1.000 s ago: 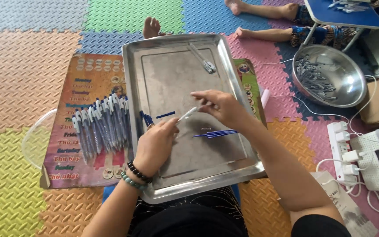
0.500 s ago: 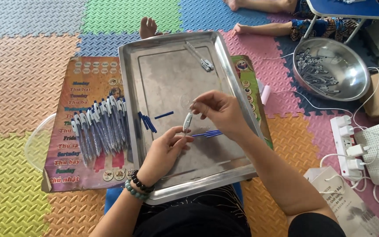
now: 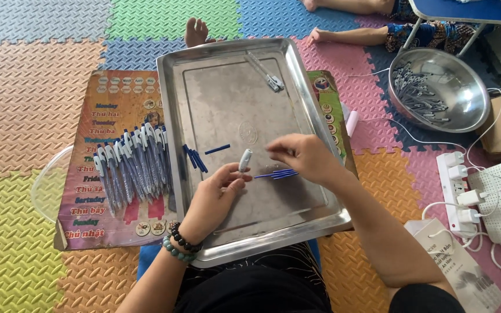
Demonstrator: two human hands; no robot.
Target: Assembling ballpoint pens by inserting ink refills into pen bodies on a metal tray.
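From the head camera, the left hand (image 3: 213, 194) pinches a short white pen barrel (image 3: 244, 160) between thumb and fingertips, holding it upright over the middle of the metal tray (image 3: 172, 127). The right hand (image 3: 302, 157) hovers just beside it with fingers curled toward the thumb; whether they grip anything I cannot tell, since any part there is too thin to make out.

The barrel is held only at its lower end, so a loose pinch could let it tip and drop onto the tray. A few blue refills (image 3: 276, 173) lie just under the right hand, near the tray's right edge; a brush of the wrist could roll them. More blue pieces (image 3: 195, 157) lie near the left edge, close to the left hand's thumb. The tray seems to rest on the person's lap, so a shift of the legs could tilt it and slide everything toward the near edge.

A row of finished pens (image 3: 131, 168) lies on the poster (image 3: 97, 116) touching the tray's left edge. The steel bowl (image 3: 476, 93) of parts is well apart, its contents hard to tell. Another person's feet are cut off at the top.
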